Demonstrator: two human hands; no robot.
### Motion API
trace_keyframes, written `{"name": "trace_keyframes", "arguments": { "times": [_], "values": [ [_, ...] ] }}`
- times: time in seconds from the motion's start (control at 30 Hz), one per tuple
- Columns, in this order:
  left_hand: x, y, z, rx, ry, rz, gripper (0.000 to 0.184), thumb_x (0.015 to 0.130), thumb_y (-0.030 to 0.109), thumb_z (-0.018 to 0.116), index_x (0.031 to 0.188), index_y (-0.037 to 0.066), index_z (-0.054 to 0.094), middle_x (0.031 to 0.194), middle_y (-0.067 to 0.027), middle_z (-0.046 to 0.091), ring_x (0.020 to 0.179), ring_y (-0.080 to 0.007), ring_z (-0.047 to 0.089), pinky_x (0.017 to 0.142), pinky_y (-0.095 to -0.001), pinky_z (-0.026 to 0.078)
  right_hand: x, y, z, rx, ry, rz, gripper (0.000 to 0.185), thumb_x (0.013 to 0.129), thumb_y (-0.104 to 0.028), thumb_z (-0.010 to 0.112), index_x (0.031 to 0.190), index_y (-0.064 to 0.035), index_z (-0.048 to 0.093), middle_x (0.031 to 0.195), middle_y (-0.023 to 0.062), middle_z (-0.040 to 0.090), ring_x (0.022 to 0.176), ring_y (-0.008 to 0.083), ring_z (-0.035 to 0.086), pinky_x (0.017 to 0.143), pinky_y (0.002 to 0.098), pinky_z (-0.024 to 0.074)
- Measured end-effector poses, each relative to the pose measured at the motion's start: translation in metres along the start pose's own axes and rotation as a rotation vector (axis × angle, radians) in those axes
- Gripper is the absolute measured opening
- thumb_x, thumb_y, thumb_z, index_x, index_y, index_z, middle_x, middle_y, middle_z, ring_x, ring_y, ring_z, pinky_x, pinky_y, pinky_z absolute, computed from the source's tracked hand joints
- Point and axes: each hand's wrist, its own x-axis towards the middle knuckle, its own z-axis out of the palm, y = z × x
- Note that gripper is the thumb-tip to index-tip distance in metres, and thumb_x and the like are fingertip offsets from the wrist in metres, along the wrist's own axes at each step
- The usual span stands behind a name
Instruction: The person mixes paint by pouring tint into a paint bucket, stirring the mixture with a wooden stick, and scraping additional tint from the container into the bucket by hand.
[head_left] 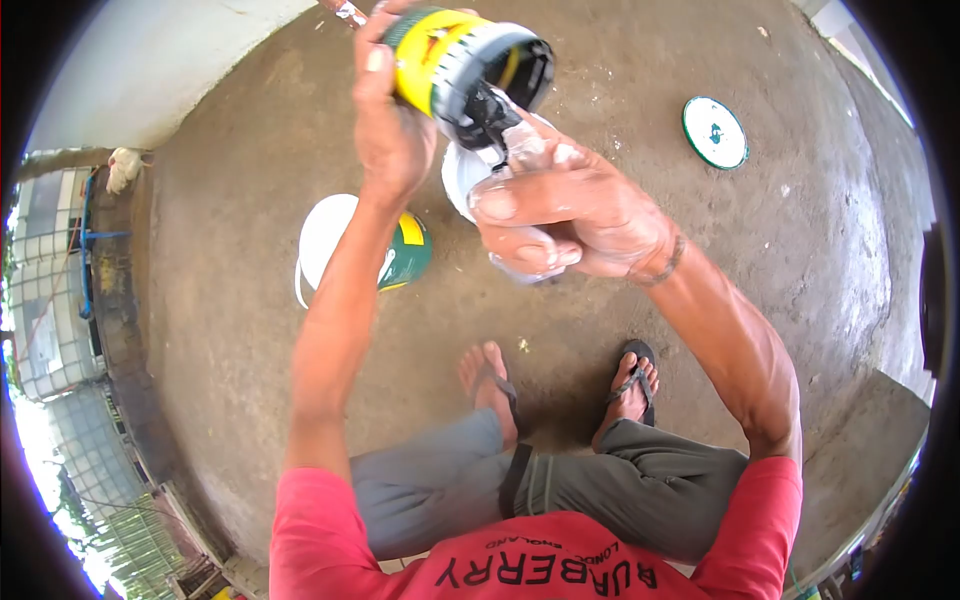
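Note:
My left hand [388, 135] is wrapped round a yellow can [425, 60] with a dark green base. The can is tipped, its grey rim and open mouth turned down to the right. Black, glossy stuff [490, 118] hangs at the lower lip, streaked with white. At that lip is my right hand [590, 210], fingers curled and smeared with white. Whether it pinches anything there is hidden. Directly below stands a white container [462, 180], mostly covered by the right hand. A reddish-brown stick [345, 12] with white smears shows above my left hand.
A green bucket [408, 255] with a white top [325, 235] stands on the concrete floor behind my left forearm. A round white lid [715, 132] with a green edge lies at the right. My feet in black flip-flops [632, 385] are below; a pale wall [150, 70] rises at upper left.

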Motion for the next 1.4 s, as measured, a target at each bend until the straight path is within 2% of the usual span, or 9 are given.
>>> {"name": "trace_keyframes", "arguments": {
  "times": [0.23,0.37,0.4,0.5,0.8,0.87,1.0,1.2,1.4],
  "values": [
    [0.005,-0.013,-0.073,-0.021,0.084,0.051,0.057,0.101,0.039,0.034,0.144,0.002,0.037,0.133,-0.0139,0.055,0.124,-0.0237,0.057,0.106,-0.0386,0.048,-0.024,-0.013,-0.031,-0.371,0.231,0.162,0.025,0.089,-0.012,0.067,0.111,-0.0061,0.056,0.062,0.0008,0.049,0.049,0.0046,0.04,0.041,0.0217,0.0246],
    [-0.002,-0.019,-0.076,-0.133,0.01,0.058,0.053,0.103,0.04,0.04,0.139,0.001,0.041,0.12,-0.0153,0.06,0.111,-0.0212,0.061,0.099,-0.0331,0.048,-0.02,0.002,-0.077,-1.37,0.327,0.507,0.07,0.087,-0.012,0.064,0.152,-0.011,0.036,0.065,0.0085,0.06,0.05,0.0136,0.054,0.05,0.0264,0.0439],
    [-0.003,-0.025,-0.073,-0.185,-0.019,0.059,0.051,0.104,0.039,0.04,0.137,0.0,0.044,0.124,-0.0124,0.058,0.113,-0.0196,0.059,0.102,-0.032,0.044,-0.022,0.013,-0.09,-1.587,0.25,0.406,0.076,0.082,-0.013,0.063,0.153,-0.0169,0.037,0.076,0.0149,0.068,0.065,0.0266,0.069,0.068,0.035,0.0538],
    [-0.007,-0.037,-0.066,-0.212,0.013,-0.02,0.051,0.104,0.038,0.04,0.138,0.001,0.042,0.122,-0.0122,0.057,0.111,-0.0201,0.059,0.099,-0.0327,0.047,-0.017,0.041,-0.114,-2.391,0.068,0.326,0.077,0.084,-0.014,0.063,0.154,-0.0185,0.033,0.076,0.014,0.07,0.066,0.0255,0.071,0.062,0.0385,0.0546],
    [-0.008,-0.053,-0.041,-0.312,-0.112,-0.17,0.044,0.103,0.029,0.034,0.14,0.004,0.041,0.115,-0.014,0.061,0.108,-0.0217,0.062,0.095,-0.0341,0.049,-0.025,0.083,-0.082,-3.065,-0.03,1.348,0.087,0.085,-0.016,0.064,0.159,-0.0176,0.017,0.066,-0.003,0.057,0.059,0.019,0.057,0.045,0.0402,0.0369],
    [-0.008,-0.051,-0.042,-0.31,-0.113,-0.197,0.044,0.103,0.029,0.035,0.139,0.004,0.042,0.115,-0.014,0.061,0.108,-0.0216,0.062,0.095,-0.0342,0.05,-0.043,0.087,-0.094,-2.92,-0.102,1.366,0.088,0.083,-0.015,0.065,0.158,-0.0159,0.018,0.064,-0.0003,0.057,0.06,0.0205,0.058,0.044,0.0394,0.0369],
    [-0.008,-0.054,-0.044,-0.36,-0.095,-0.212,0.046,0.103,0.032,0.036,0.138,0.004,0.043,0.114,-0.0135,0.061,0.107,-0.0211,0.062,0.094,-0.0344,0.05,-0.071,0.073,-0.077,-2.872,0.133,0.845,0.088,0.083,-0.014,0.065,0.158,-0.0156,0.019,0.067,0.003,0.061,0.067,0.0211,0.063,0.047,0.038,0.0413],
    [-0.014,-0.07,-0.051,-0.343,-0.064,-0.207,0.048,0.103,0.037,0.039,0.138,0.004,0.045,0.118,-0.012,0.062,0.11,-0.0203,0.061,0.096,-0.0351,0.05,-0.033,0.062,-0.079,-2.474,0.266,0.64,0.086,0.085,-0.009,0.062,0.158,-0.0224,0.02,0.074,0.0116,0.067,0.064,0.0289,0.069,0.058,0.0422,0.0573],
    [-0.022,-0.058,-0.049,-0.38,0.076,-0.334,0.054,0.102,0.039,0.035,0.137,-0.001,0.046,0.131,-0.0135,0.058,0.123,-0.0247,0.058,0.104,-0.0412,0.05,-0.053,0.07,-0.094,-2.063,0.199,0.514,0.08,0.086,-0.013,0.059,0.157,-0.0183,0.023,0.074,0.0216,0.067,0.063,0.0333,0.068,0.068,0.0466,0.0558]
  ]
}}
